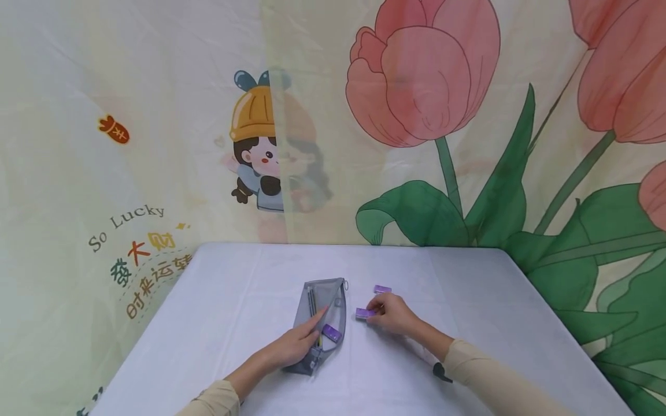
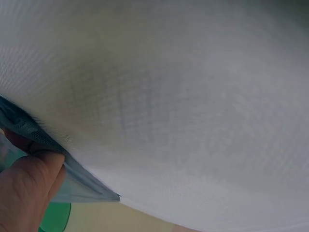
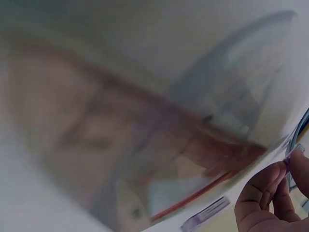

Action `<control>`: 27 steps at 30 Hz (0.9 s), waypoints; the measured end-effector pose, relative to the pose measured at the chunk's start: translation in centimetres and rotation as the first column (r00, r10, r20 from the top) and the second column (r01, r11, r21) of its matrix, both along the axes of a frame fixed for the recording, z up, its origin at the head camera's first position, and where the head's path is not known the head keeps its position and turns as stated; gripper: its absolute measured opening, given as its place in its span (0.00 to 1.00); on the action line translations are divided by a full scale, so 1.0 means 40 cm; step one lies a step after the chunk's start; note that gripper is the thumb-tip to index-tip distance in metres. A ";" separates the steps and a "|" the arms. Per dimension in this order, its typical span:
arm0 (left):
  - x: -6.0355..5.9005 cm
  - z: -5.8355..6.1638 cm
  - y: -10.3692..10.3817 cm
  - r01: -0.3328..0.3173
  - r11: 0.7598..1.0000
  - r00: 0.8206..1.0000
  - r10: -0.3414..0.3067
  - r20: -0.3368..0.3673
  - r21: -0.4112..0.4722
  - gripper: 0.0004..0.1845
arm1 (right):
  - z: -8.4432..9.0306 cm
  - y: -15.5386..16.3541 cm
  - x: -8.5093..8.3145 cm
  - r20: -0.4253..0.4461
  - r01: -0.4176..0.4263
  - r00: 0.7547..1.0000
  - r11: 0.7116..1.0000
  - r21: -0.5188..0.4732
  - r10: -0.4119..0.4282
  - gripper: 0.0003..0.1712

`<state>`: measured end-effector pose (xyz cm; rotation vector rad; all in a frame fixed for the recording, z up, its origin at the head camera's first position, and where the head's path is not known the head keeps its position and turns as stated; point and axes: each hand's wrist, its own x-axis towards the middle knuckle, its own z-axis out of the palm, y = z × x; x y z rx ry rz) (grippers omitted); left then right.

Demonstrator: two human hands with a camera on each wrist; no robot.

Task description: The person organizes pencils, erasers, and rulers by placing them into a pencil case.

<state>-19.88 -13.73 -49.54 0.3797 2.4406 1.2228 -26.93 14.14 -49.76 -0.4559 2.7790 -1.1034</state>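
A grey mesh pencil case (image 1: 329,288) lies unzipped in the middle of the table. Pencils (image 1: 311,301) and a purple eraser (image 1: 331,333) show in it. My left hand (image 1: 293,345) grips the case's left edge; in the left wrist view, the thumb and fingers pinch the dark mesh rim (image 2: 29,126). To the right of the case, my right hand (image 1: 392,315) pinches a second purple eraser (image 1: 362,314) by its end, just above or on the table; I cannot tell which. Another purple eraser (image 1: 383,289) lies right behind that hand.
Under the right forearm lies a clear thing with a black end (image 1: 442,372), partly hidden by the sleeve. In the right wrist view a blurred see-through thing with a red line (image 3: 190,197) fills the middle. A white cloth covers the table (image 1: 234,289); a printed curtain (image 1: 322,86) hangs behind.
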 end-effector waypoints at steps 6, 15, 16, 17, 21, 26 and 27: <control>0.001 -0.003 0.001 0.004 1.000 1.000 -0.004 0.006 0.004 0.29 | 0.002 -0.045 0.009 0.027 -0.032 0.999 0.997 -0.074 0.034 0.09; -0.001 -0.002 -0.008 0.022 1.000 1.000 -0.022 -0.010 0.008 0.29 | 0.019 -0.116 0.009 0.037 -0.061 0.997 0.986 -0.156 0.067 0.11; -0.001 -0.001 -0.008 0.022 1.000 1.000 -0.022 -0.011 0.009 0.29 | 0.016 -0.123 0.009 0.042 -0.056 0.997 0.986 -0.158 0.063 0.11; -0.001 -0.002 -0.008 0.021 1.000 1.000 -0.021 -0.013 0.008 0.29 | 0.014 -0.130 0.010 0.043 -0.050 0.997 0.986 -0.158 0.058 0.11; -0.003 -0.001 -0.007 0.022 1.000 1.000 -0.022 -0.022 0.007 0.29 | 0.003 -0.151 0.013 0.033 -0.040 0.998 0.990 -0.135 0.045 0.11; -0.004 -0.001 -0.008 0.021 1.000 0.999 -0.021 -0.025 0.004 0.29 | 0.001 -0.169 0.017 0.036 -0.029 0.999 0.994 -0.102 0.032 0.09; -0.004 -0.002 -0.009 0.020 1.000 1.000 -0.020 -0.024 0.005 0.29 | 0.002 -0.171 0.018 0.031 -0.036 0.999 0.995 -0.094 0.039 0.09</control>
